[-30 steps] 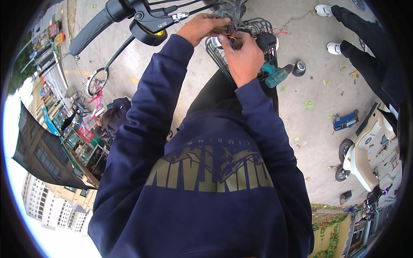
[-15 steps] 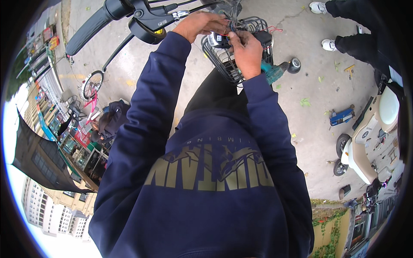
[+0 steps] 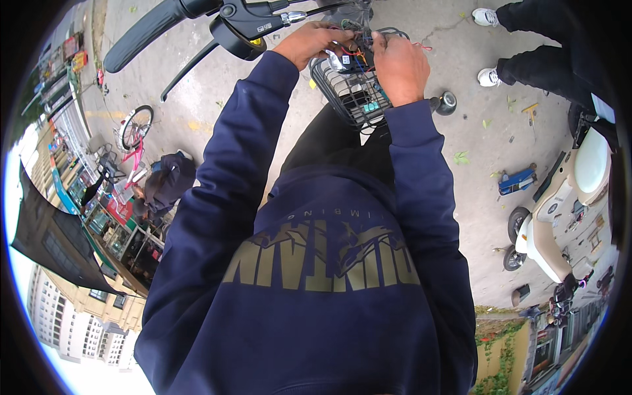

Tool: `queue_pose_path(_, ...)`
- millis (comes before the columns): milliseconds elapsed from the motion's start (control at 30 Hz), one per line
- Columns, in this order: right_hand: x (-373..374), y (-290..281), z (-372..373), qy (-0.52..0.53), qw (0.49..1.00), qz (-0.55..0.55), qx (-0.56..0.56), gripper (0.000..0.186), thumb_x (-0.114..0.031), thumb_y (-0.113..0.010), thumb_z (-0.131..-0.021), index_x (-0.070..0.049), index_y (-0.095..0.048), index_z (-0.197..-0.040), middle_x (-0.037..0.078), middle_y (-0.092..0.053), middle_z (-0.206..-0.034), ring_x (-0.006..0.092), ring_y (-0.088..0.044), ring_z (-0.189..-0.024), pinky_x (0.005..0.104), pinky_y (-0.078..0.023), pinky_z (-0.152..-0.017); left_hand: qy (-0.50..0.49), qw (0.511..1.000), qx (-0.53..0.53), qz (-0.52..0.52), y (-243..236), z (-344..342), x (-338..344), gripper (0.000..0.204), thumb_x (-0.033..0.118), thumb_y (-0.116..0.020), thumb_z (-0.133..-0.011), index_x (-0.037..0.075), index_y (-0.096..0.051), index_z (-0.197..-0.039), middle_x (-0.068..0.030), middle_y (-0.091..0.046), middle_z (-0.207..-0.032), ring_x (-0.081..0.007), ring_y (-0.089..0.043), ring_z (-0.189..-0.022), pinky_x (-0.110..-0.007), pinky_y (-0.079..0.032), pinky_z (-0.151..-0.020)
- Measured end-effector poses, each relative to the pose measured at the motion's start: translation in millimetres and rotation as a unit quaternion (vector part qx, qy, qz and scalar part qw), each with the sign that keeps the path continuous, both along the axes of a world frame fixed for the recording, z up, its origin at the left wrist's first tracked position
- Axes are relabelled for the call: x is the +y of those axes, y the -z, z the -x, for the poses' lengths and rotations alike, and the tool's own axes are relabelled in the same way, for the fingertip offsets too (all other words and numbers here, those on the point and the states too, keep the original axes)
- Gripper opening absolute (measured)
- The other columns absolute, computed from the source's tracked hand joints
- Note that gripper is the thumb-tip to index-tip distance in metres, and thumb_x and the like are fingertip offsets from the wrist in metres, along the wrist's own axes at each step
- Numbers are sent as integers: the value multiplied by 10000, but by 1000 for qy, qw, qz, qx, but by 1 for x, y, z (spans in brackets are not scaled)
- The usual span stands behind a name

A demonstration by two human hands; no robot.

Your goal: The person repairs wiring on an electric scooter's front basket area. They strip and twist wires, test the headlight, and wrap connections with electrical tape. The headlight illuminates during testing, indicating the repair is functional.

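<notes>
Above a black wire basket (image 3: pixel 342 99), both my hands work at a bundle of thin coloured wires (image 3: pixel 359 54). My left hand (image 3: pixel 313 43) is closed on the wires from the left, fingers pinched together. On the other side, my right hand (image 3: pixel 403 66) is closed too, its thumb beside the wires; its back hides what its fingers hold. A small dark box with a white label (image 3: pixel 345 60) lies under the wires. Left of my hands are a black handlebar grip (image 3: pixel 145 36) and a brake lever (image 3: pixel 187 72).
At the upper right stands a person in black trousers (image 3: pixel 536 62) and white shoes. A cream scooter (image 3: pixel 550 243), a blue tool-like object (image 3: pixel 517 181) and a yellow-handled tool (image 3: pixel 530 113) are on the right. A person bends by a pink bicycle (image 3: pixel 136 153) on the left.
My right hand has moved right and up, away from my left hand, and now covers most of the teal tool beside the basket. The left hand has shifted slightly right.
</notes>
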State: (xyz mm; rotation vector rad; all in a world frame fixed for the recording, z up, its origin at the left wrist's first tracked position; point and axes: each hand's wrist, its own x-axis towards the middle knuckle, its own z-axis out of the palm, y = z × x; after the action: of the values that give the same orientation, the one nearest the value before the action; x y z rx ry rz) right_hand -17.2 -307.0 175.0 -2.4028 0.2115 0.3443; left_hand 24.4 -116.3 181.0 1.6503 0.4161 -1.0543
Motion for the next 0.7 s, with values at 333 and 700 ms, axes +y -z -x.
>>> queue_pose_path(333, -11, 43, -15, 48, 996, -70, -26, 398, -403, -538, -985, -62, -703, -863, 191, -692, -780, 442, -654, -780, 523, -503, -693, 55, 998, -11, -23, 6, -7, 4, 346, 306, -703, -904, 46, -684, -1131, 6, -677, -915, -82, -607, -805, -244, -450, -725)
queue_pose_path(700, 10, 36, 26, 275, 900, -337, -34, 356, -291, -524, -1028, 51, -616, -987, 114, -696, -807, 171, -676, -717, 315, -539, -691, 91, 991, -94, -22, 3, 0, -6, 298, 271, -784, -832, 40, -737, -1014, 41, -556, -704, -65, -438, -608, -230, -330, -549)
